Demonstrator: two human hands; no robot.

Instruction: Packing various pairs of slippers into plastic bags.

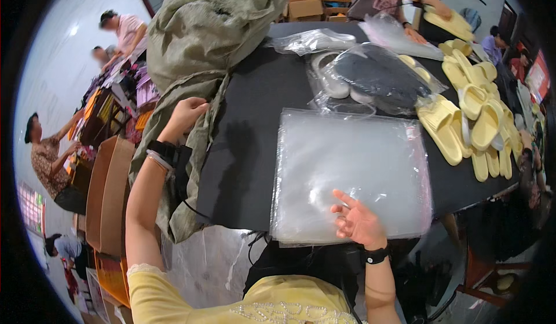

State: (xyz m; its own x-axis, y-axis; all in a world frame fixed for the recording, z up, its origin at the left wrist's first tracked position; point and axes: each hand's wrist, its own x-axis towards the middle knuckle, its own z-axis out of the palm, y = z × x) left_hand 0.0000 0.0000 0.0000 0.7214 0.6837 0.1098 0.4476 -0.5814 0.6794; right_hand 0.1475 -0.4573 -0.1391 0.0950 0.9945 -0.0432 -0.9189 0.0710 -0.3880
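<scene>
My left hand [186, 114] has its fingers curled closed at the edge of a large grey-green woven sack [214, 28], and a fold of the cloth seems to be in the grip; the fingertips are partly hidden. Palm up, with fingers loosely apart, my right hand [358, 219] hovers over or rests on a stack of clear plastic bags [347, 156] and holds nothing. Behind that stack lie bagged slippers, a dark pair [379, 72] and a white one [331, 77]. Pale yellow slippers [445, 128] are piled to the right.
The black tabletop [243, 144] carries all this. Across it, a co-worker's hand [412, 34] lies by another clear bag [399, 37]. A cardboard box [110, 193] stands left of the sack. Several people work at the left among stacked goods.
</scene>
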